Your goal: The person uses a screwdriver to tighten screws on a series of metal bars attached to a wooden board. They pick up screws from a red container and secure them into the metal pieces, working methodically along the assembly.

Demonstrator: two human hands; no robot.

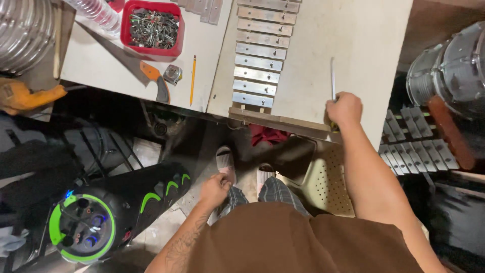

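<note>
My right hand (pixel 344 108) grips a slim white rod-like tool (pixel 332 76) at the near edge of a pale board (pixel 348 45); the rod points away across the board. To its left, several flat metal bars (pixel 258 55) lie in a ladder-like column on that board. A dark wooden strip (pixel 283 121) runs along the board's near edge, just left of my right hand. My left hand (pixel 214 188) hangs low beside my thigh with fingers curled, and nothing shows in it.
A red tray of small metal parts (pixel 151 28), a handsaw (pixel 136 68), a tape measure (pixel 173 74) and a pencil (pixel 192 78) lie on the left table. A black and green speaker (pixel 106 217) lies on the floor. Drums (pixel 449 71) and more metal bars (pixel 414 141) sit right.
</note>
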